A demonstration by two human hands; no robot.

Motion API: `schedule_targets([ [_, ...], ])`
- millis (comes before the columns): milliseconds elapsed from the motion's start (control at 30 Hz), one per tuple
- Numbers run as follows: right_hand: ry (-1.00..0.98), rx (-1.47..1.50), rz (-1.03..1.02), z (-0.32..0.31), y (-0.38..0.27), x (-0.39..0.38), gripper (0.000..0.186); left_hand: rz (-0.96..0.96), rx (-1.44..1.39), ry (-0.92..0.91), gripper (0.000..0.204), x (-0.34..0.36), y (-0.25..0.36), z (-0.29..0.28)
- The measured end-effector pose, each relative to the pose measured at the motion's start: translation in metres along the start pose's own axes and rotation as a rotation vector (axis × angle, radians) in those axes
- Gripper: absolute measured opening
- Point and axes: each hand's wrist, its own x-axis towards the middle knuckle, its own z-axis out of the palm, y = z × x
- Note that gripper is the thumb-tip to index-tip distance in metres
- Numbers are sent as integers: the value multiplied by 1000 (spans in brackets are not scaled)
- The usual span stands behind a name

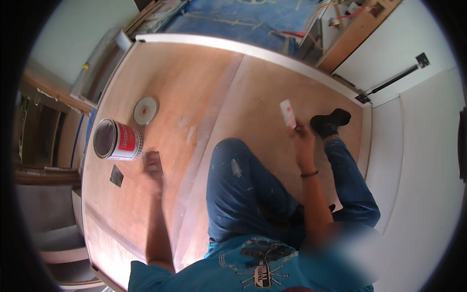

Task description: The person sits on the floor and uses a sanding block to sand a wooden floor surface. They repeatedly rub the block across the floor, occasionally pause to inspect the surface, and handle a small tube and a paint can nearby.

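Observation:
My right hand (303,138) is closed round the lower end of a white tube (287,111) with a red mark, held up over the wooden panel. Its cap end cannot be made out. To the left, my left hand (152,173), smeared by motion, is closed on a flat grey piece (156,160) that looks like a putty scraper. Just beyond it a white and red can (127,138) lies tilted or stands with its dark open mouth turned left. A round pale lid (146,111) lies behind the can. Near my left hand is a dark square blade (116,175), flat on the panel.
I sit on a large wooden panel (194,82) with a white raised edge (209,43) along its far side. My bent knee (231,160) and black-socked foot (333,121) rest on it. White walls with a black gas strut (396,80) stand right; blue sheeting (219,24) lies beyond.

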Motion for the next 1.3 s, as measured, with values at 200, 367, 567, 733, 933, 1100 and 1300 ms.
schedule_targets([
  [200,-207,93,-93,-29,-12,-84,41,-17,-361,-972,31,-126,242,262],
  [367,323,-269,31,-73,-28,-111,44,372,-290,-709,27,-174,323,321],
  [567,295,6,133,-111,28,-123,38,749,-58,-585,29,-205,195,406],
  [733,355,124,267,-123,30,-140,31,664,-171,-626,30,-230,257,364],
  [933,291,455,416,-112,34,-124,37,577,-324,-730,33,-219,246,371],
  [1100,-34,874,489,-110,11,-121,45,250,-336,-1129,32,-235,247,328],
  [1300,-71,847,525,-99,36,-122,26,-29,-540,-1124,31,-223,221,294],
])
